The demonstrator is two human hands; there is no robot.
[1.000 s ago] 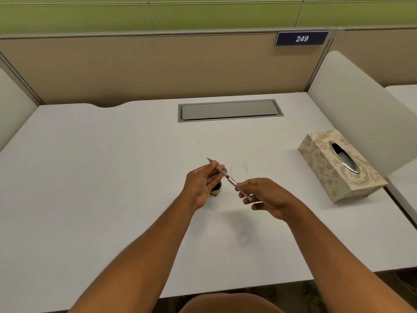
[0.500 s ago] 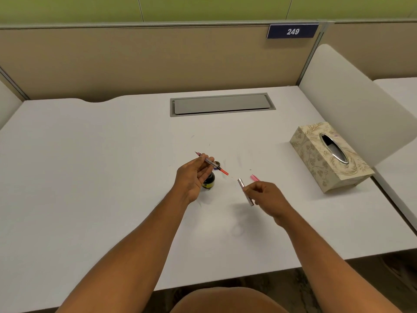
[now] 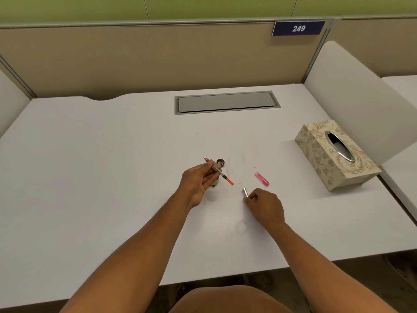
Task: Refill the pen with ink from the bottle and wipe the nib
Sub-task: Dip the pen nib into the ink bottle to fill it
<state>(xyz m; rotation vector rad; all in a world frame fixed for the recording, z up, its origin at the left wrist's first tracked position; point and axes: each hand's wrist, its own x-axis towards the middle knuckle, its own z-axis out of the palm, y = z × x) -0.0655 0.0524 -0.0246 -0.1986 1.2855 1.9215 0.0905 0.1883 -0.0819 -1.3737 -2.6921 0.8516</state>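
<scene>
My left hand [image 3: 198,181] pinches the pen's front section [image 3: 220,172], nib pointing up and left, its clear converter with a red end sticking out toward the right. Behind that hand stands the small ink bottle [image 3: 214,182], mostly hidden, and its dark cap [image 3: 220,162] lies just beyond on the desk. My right hand [image 3: 265,205] holds the silver pen barrel [image 3: 245,192] low over the desk, a short way right of the section. A pink pen cap [image 3: 261,179] lies on the desk beyond my right hand.
A patterned tissue box [image 3: 325,163] sits at the right of the white desk [image 3: 90,177]. A grey cable hatch [image 3: 225,102] lies at the back centre. Beige partitions close the back, and a white divider [image 3: 361,98] stands on the right.
The barrel has come off the pen. My right hand carried it right and down toward the desk, while my left hand kept the section with its converter exposed.
</scene>
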